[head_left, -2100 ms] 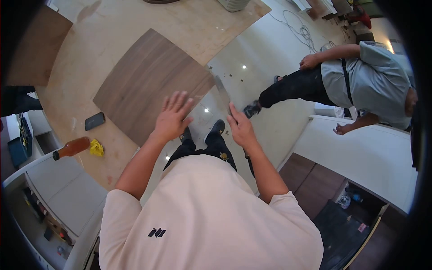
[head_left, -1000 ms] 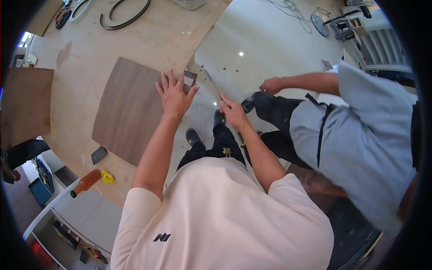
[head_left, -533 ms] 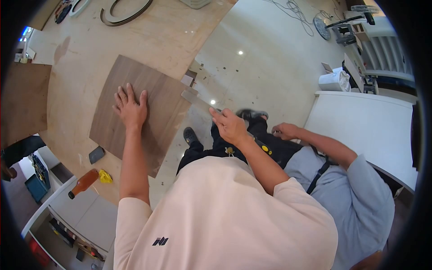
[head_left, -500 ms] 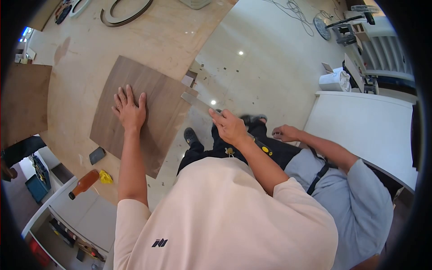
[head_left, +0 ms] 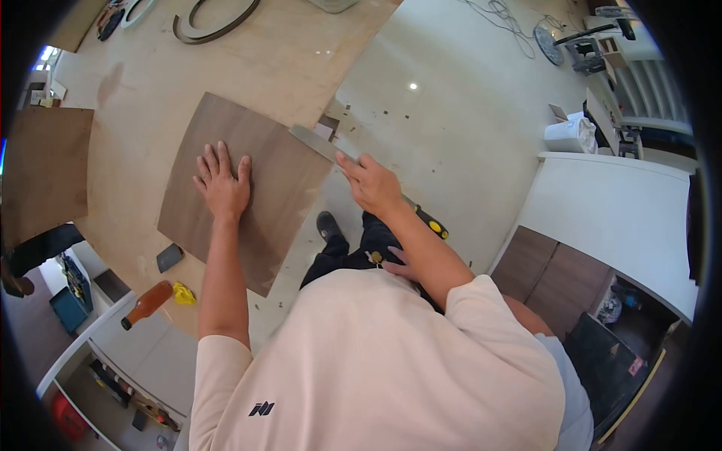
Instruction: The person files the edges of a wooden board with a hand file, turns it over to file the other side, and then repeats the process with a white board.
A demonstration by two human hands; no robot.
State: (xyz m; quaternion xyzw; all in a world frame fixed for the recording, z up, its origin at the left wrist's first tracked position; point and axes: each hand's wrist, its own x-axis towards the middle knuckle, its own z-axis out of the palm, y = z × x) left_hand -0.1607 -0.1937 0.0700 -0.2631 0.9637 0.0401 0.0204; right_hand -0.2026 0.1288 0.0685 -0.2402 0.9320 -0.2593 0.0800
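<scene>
The left hand lies flat and open on the brown sheet on the table. The right hand is closed around a long metal strip (yellow-black end), touching the sheet's 1 o'clock corner. The sheet looks whole, with no cut yet.

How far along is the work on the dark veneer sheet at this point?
Done: the dark veneer sheet lies flat on the plywood bench. In hand: the left hand presses flat on it, while the right hand holds a long metal tool across the sheet's right corner. Left: no cut or mark shows on the sheet, so the work itself looks barely begun.
</scene>
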